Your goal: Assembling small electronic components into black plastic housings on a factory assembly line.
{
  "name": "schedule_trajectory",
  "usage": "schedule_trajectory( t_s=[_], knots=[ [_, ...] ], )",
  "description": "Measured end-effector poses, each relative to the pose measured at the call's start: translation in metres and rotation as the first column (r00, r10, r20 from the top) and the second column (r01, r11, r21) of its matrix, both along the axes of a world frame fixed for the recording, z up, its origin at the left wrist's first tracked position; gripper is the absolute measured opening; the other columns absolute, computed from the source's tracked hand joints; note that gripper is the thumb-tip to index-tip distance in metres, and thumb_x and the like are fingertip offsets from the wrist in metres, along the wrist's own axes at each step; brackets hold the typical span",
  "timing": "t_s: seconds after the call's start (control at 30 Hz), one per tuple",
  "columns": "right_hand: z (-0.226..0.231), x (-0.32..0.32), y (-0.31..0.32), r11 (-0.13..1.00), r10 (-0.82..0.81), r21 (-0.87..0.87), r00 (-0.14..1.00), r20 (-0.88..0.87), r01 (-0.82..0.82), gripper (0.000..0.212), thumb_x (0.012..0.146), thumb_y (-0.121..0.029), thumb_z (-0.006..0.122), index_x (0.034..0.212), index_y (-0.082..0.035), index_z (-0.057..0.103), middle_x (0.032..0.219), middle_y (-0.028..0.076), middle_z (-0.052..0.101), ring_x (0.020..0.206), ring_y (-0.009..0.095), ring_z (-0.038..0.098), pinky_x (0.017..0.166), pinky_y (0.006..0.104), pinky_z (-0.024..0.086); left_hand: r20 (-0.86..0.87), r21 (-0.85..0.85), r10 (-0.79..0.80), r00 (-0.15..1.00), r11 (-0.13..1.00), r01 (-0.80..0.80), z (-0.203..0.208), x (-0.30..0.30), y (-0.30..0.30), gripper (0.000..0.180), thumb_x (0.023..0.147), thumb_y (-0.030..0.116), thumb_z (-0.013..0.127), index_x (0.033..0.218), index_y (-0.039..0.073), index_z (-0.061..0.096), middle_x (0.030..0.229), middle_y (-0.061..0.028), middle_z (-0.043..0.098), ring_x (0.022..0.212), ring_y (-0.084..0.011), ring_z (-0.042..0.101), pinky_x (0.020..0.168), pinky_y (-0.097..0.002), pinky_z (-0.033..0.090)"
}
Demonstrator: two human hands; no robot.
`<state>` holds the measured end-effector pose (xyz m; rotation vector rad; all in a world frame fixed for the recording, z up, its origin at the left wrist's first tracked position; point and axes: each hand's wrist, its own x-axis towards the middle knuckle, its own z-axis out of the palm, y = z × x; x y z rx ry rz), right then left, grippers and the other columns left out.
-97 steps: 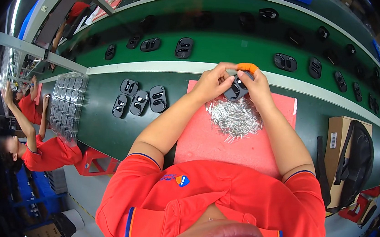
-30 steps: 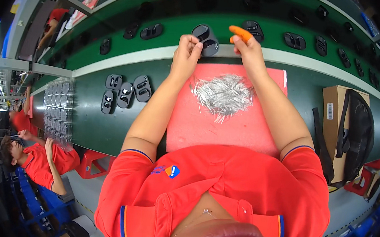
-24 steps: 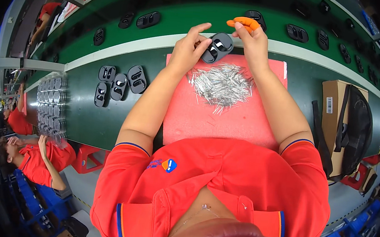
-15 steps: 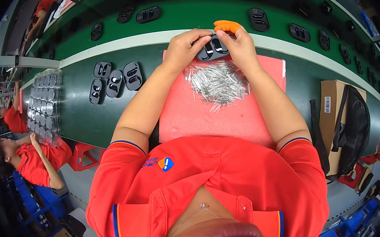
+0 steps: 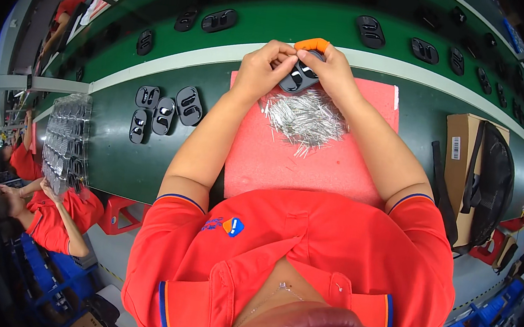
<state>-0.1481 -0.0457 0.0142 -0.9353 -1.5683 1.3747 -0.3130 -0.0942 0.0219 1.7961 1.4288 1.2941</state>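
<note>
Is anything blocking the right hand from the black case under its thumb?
No, nothing visible: the right hand is on the black case. The pile of silver pins lies nearer the person's body, not between them.

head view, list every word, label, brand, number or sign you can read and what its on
Nothing can be quoted: no text is clear enough to read.
Red shirt: blue-and-orange badge with small blue lettering, too small to read.
Brown carton: white label with dark marks, too small to read.
Red stool: small round mark, too small to read.
Held dark case: no lettering visible.
</note>
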Motion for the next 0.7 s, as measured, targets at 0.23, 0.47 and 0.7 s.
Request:
schedule_trajectory(
  t_s=[0.23,0.47,0.7],
  knots=[
    [0.0,0.013,0.014,0.987,0.114,-0.097,0.985,-0.133,-0.127,0.041,0.092,-0.016,0.06,0.13,-0.003,0.051,0.113,0.006,0.062,0.093,0.009,0.058,0.081,0.024,0.046,0.032,-0.063,-0.024,0.999,0.998,0.026,-0.004,0.001,0.002,0.018,0.088,0.004,0.061,0.105,0.004,0.061,0.067,0.0063,0.054,0.059,-0.0002,0.043,0.055,-0.0173,0.037],
    [-0.006,0.025,0.029,0.994,-0.102,-0.052,0.99,-0.101,0.097,0.044,0.09,-0.013,0.059,0.133,-0.008,0.05,0.109,-0.001,0.065,0.072,0.003,0.053,0.059,0.0169,0.041,0.147,0.021,-0.052,0.988,0.999,0.05,-0.012,-0.001,0.022,0.029,0.091,0.018,0.062,0.116,0.004,0.058,0.088,-0.0031,0.06,0.076,-0.0096,0.055,0.069,-0.0253,0.047],
    [-0.021,0.036,0.052,0.933,-0.31,0.265,0.919,0.245,0.244,0.046,0.085,-0.022,0.065,0.124,-0.001,0.055,0.105,0.015,0.064,0.071,0.02,0.063,0.065,0.0309,0.052,-0.451,-0.039,0.17,0.876,0.977,-0.21,-0.01,-0.072,0.078,0.037,0.082,0.019,0.067,0.114,0.002,0.06,0.083,-0.0096,0.062,0.081,-0.0252,0.061,0.072,-0.0359,0.049]
  ],
)
